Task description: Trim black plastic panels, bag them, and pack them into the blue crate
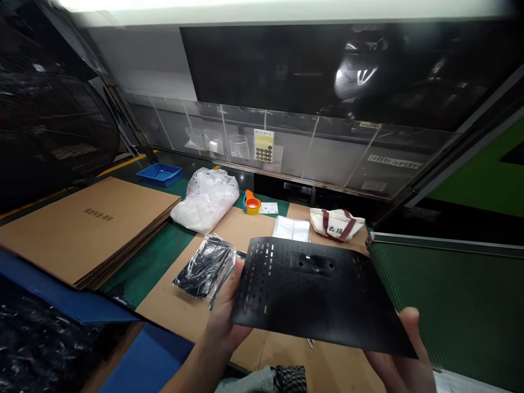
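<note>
Black panel [323, 311]: we hold it in our 2 hands over the cardboard sheet [159, 305]; rows of slots line its 9 o'clock side.
Left hand [227, 305]: at the panel's 9 o'clock edge, thumb above, fingers clamped on it from below, mostly hidden.
Right hand [409, 349]: at its 4 o'clock corner, gripping the edge, thumb uppermost; we cannot see every fingertip.
Wrapped packet [204, 267]: black, in clear film, just beyond our left hand, between 9 and 10 o'clock of the panel.
White plastic bag [207, 199]: at 10 o'clock.
Tape dispenser [252, 205]: at 11 o'clock, near that bag.
Canvas pouch [338, 225]: at 1 o'clock.
Ribbed green belt [458, 305]: at 3 o'clock, beyond our right hand.
</note>
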A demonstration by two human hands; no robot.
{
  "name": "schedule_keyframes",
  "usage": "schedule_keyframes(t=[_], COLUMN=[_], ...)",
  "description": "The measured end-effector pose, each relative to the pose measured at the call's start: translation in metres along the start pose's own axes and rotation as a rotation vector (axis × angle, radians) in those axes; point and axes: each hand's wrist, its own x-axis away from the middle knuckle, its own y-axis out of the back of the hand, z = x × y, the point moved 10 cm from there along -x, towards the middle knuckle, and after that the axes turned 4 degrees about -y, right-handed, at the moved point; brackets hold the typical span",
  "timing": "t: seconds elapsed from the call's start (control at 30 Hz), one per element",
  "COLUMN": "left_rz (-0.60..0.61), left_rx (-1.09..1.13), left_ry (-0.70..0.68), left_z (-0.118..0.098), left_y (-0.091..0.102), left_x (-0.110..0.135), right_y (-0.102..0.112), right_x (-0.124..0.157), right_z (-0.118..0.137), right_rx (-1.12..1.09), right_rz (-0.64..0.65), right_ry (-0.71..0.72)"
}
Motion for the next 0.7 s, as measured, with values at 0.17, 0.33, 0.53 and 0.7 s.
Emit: schedule_keyframes(t=[0.17, 0.33, 0.53, 0.7], left_rz=[0.016, -0.214, -0.153, 0.005], left_rx=[0.012, -0.302, -0.781, -0.742], left_ry=[-0.003, -0.079, -0.271, -0.459], left_z=[-0.002, -0.015, -0.033, -0.029], left_y=[0.013, 0.049, 0.045, 0.006], left_x=[-0.002, -0.004, -0.004, 0.012], right_y=[-0.011, -0.018, -0.041, 0.011], right_x=[0.003, 0.005, 0.029, 0.031], right_z=[0.003, 0.014, 0.059, 0.059], right_rx=[0.025, 0.217, 0.899, 0.721], right_rz=[0.054, 0.025, 0.005, -0.189], right_ry=[0.072, 0.118, 0.654, 0.566])
